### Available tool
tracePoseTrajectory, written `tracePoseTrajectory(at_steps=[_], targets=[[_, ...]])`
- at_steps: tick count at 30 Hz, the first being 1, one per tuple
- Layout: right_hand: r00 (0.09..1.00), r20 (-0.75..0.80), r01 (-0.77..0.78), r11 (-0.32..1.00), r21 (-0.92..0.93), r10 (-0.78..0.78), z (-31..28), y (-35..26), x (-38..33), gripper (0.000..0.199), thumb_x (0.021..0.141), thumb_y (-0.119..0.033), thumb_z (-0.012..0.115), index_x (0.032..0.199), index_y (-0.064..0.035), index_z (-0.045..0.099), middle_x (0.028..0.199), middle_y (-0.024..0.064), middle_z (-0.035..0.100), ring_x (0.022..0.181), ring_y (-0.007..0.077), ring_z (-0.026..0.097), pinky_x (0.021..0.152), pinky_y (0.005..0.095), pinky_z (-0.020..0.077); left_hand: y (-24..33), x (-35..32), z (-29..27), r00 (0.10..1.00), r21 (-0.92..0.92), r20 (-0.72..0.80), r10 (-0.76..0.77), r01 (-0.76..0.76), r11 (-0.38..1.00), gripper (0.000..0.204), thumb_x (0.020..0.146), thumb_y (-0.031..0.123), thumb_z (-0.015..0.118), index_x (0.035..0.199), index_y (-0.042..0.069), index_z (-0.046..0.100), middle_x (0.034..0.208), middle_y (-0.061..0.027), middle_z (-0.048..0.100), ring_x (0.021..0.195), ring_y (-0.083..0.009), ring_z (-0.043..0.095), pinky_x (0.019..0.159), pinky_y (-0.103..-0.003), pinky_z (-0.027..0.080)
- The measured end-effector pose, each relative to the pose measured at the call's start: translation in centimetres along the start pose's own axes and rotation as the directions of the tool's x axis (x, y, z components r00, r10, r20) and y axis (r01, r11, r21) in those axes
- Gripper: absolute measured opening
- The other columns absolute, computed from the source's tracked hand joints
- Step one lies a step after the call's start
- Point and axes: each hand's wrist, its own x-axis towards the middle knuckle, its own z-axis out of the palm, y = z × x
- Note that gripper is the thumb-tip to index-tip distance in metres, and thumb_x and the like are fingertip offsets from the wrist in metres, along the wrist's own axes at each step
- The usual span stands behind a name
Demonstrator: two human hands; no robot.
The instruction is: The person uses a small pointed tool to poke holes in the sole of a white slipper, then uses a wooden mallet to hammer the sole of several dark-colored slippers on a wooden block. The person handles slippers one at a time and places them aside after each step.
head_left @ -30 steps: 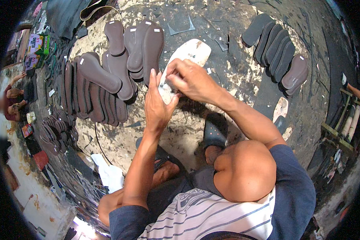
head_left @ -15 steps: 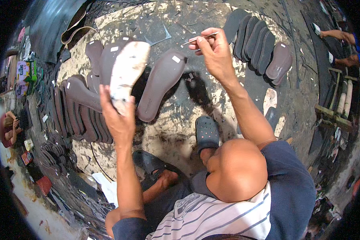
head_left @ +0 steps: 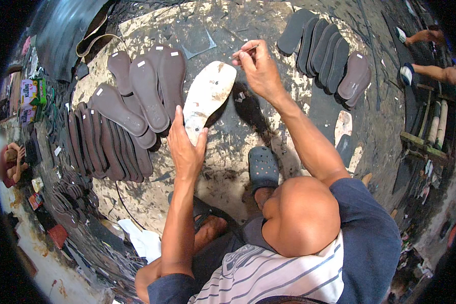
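Observation:
My left hand grips the narrow heel end of a white, stained sole-shaped template, thumb on one edge and fingers on the other. The template lies over the spot where a brown sole was, and hides it. Beside the template's wide end, my right hand pinches a thin metal pen-like tool; its tip is too small to make out. Left of the template lie brown soles with small white labels, overlapping one another. A long row of more brown soles is stacked nearer my left arm.
Black soles lean in a row at the far right, with a brown pair beside them. A cut grey scrap lies beyond the template. Scraps cover the worn board. Other people's legs show at right; another person is at left.
My left hand has moved right with the white template, bringing it over the brown sole, now hidden. My right hand has shifted slightly left with the tool, closer to the template.

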Motion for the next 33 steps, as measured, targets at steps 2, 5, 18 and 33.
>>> tracePoseTrajectory(at_steps=[2, 5, 18, 33], targets=[[0.995, 0.016, 0.095, 0.981, -0.169, -0.093, -0.4, -0.8, -0.6, 0.020, 0.106, -0.016, 0.055, 0.120, -0.0022, 0.050, 0.110, 0.0196, 0.074, 0.092, 0.0331, 0.077, 0.080, 0.0445, 0.0589, 0.0, 0.0, 0.0, 1.000, 0.015, -0.004, -0.007, 0.007, 1.000, 0.091, 0.088, 0.016, 0.083, 0.161, -0.003, 0.033, 0.158, -0.0264, 0.049, 0.144, -0.0411, 0.050, 0.116, -0.048, 0.038], [0.985, 0.158, 0.103, 0.967, -0.233, -0.066, 0.7, -0.3, -2.1, 0.023, 0.103, -0.021, 0.060, 0.115, -0.0021, 0.055, 0.108, 0.0222, 0.071, 0.100, 0.0414, 0.071, 0.088, 0.0492, 0.0542, -0.6, 0.1, 0.4, 1.000, -0.025, -0.020, 0.009, -0.010, 1.000, 0.093, 0.087, 0.016, 0.085, 0.161, -0.004, 0.032, 0.157, -0.0272, 0.050, 0.143, -0.0410, 0.052, 0.117, -0.048, 0.038], [0.847, 0.488, 0.328, 0.931, -0.162, -0.213, 8.4, -2.2, -5.6, 0.021, 0.101, -0.020, 0.059, 0.114, -0.0034, 0.057, 0.095, 0.0209, 0.067, 0.094, 0.0447, 0.066, 0.082, 0.0554, 0.0517, -1.3, 0.3, 0.2, 1.000, -0.222, -0.009, 0.026, -0.027, 0.975, 0.101, 0.083, 0.004, 0.080, 0.165, -0.004, 0.021, 0.156, -0.0302, 0.049, 0.145, -0.0384, 0.051, 0.120, -0.044, 0.039], [0.995, 0.018, 0.092, 0.988, 0.124, -0.095, -1.0, -3.9, -0.7, 0.013, 0.107, -0.011, 0.059, 0.117, -0.0033, 0.054, 0.108, 0.0117, 0.075, 0.098, 0.0177, 0.071, 0.087, 0.0338, 0.0567, -3.4, 2.8, -7.0, 0.970, 0.079, -0.241, -0.041, 0.062, 0.995, 0.081, 0.094, 0.013, 0.078, 0.160, -0.006, 0.035, 0.158, -0.0291, 0.048, 0.145, -0.0384, 0.051, 0.121, -0.044, 0.039]])
